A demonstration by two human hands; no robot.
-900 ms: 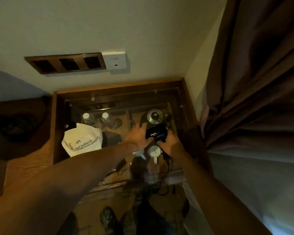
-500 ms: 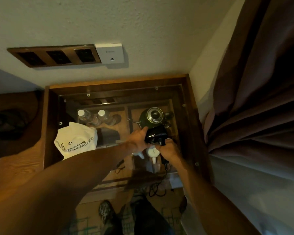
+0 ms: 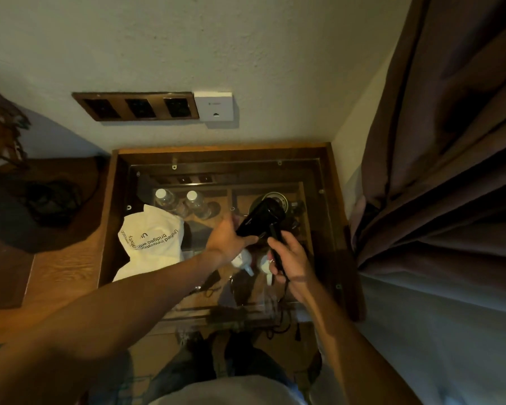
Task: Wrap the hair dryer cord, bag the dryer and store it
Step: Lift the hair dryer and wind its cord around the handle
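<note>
Two hands (image 3: 228, 239) (image 3: 289, 258) grip one hair dryer (image 3: 260, 219); two bottles (image 3: 165, 198) (image 3: 196, 201) behind.

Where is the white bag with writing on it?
The white printed cloth bag lies on the left of the glass-topped wooden table, beside the left hand.

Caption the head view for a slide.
Both hands, left hand and right hand, hold a black hair dryer above a glass-topped table.
</note>
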